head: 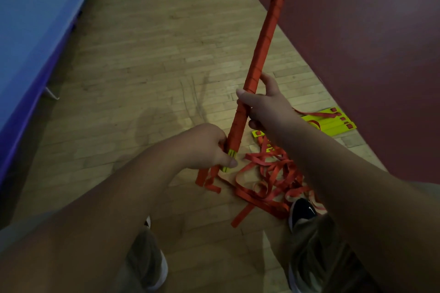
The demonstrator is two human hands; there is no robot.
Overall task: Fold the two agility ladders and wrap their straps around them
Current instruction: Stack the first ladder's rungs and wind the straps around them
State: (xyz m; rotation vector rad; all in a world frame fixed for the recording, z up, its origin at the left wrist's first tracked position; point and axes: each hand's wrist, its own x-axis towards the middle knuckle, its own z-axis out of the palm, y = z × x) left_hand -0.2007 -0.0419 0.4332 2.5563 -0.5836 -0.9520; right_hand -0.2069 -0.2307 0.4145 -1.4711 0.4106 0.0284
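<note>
A folded agility ladder [264,40] stands tilted in the air, its yellow rungs bundled and wound almost end to end in red strap. My left hand [209,145] grips its lower end, where yellow rung tips show and loose red strap ends [207,181] hang down. My right hand [264,104] holds the bundle a little higher, thumb across the front. The second ladder [331,121] lies flat on the floor to the right, yellow rungs stacked, with its red straps [269,178] in a loose tangle in front of my feet.
The floor is light wooden boards [154,54] with a dark red painted zone [357,31] at the right. A blue padded mat [35,19] runs along the left edge. My shoes [302,211] stand at the bottom, one touching the strap tangle.
</note>
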